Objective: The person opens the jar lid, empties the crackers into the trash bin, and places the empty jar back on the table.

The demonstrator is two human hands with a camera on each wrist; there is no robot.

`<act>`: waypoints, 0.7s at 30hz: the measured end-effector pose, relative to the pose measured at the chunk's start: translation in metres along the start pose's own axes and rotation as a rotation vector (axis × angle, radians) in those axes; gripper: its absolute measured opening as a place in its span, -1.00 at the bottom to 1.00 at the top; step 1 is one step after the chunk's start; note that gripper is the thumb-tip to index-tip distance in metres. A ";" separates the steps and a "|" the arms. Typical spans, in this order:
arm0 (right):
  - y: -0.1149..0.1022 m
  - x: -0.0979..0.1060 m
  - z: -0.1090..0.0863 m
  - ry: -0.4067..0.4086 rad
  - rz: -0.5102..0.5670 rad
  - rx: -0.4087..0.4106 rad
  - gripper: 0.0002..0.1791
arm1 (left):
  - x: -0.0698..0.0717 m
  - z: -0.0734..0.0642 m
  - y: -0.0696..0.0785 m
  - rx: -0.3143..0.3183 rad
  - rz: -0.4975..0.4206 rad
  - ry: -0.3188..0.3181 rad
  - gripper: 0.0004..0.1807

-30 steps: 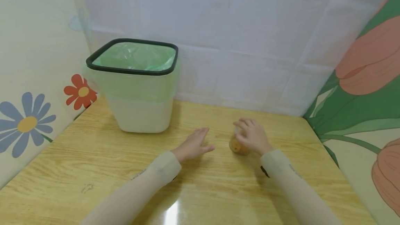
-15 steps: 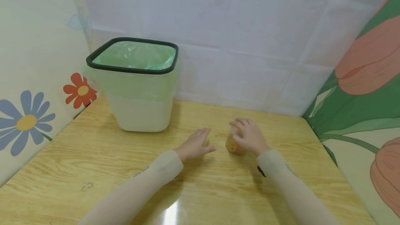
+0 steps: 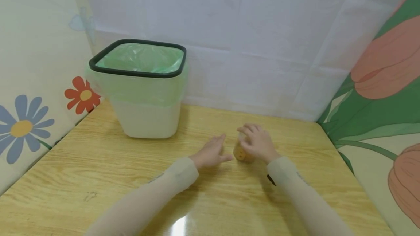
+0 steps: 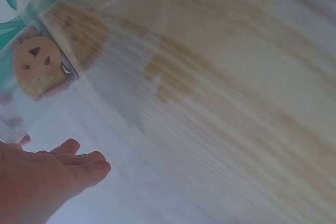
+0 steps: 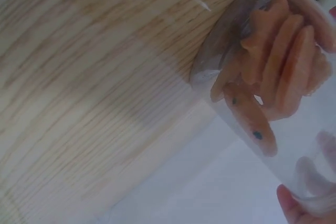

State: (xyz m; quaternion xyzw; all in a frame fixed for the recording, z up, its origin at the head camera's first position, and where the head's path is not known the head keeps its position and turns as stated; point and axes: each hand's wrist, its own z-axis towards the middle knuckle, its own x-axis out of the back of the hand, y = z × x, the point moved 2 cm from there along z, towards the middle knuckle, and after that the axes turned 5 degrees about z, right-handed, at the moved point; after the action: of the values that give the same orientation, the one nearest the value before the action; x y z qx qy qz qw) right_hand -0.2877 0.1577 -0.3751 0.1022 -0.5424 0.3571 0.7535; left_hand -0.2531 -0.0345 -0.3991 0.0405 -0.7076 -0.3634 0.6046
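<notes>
A clear cup (image 3: 242, 154) stands upright on the wooden table, holding several orange-brown cookie-like pieces (image 5: 281, 61) in its lower part. One piece (image 4: 37, 61) shows dark face-like cutouts in the left wrist view. My right hand (image 3: 257, 142) grips the cup from above near its rim, with fingertips (image 5: 286, 200) visible there in the right wrist view. The palm hides much of the cup from the head view. Just left of the cup, my left hand (image 3: 211, 153) is held with fingers extended and thumb apart, touching nothing that I can see.
At the back left stands a white bin (image 3: 149, 119) with a black rim and a green liner bag. A white cloth wall (image 3: 262, 46) closes the back of the table (image 3: 108, 177); flower-printed walls flank both sides.
My right hand has slid the cup a little to the left across the table. The left hand has moved slightly right, closer to the cup, and its fingers stay extended.
</notes>
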 end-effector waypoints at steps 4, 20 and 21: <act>-0.002 -0.001 0.000 -0.012 -0.005 -0.002 -0.52 | -0.003 0.002 0.001 0.000 -0.028 -0.007 0.00; -0.020 0.001 0.004 -0.107 0.066 -0.102 -0.49 | -0.004 0.005 0.015 0.019 -0.174 -0.050 0.07; -0.021 0.001 0.004 -0.118 0.070 -0.110 -0.48 | -0.005 0.006 0.015 0.023 -0.195 -0.053 0.08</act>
State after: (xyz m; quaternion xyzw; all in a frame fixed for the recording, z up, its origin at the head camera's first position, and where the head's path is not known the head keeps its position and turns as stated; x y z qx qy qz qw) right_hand -0.2771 0.1407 -0.3675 0.0624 -0.6079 0.3465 0.7117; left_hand -0.2513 -0.0184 -0.3946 0.1067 -0.7203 -0.4134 0.5468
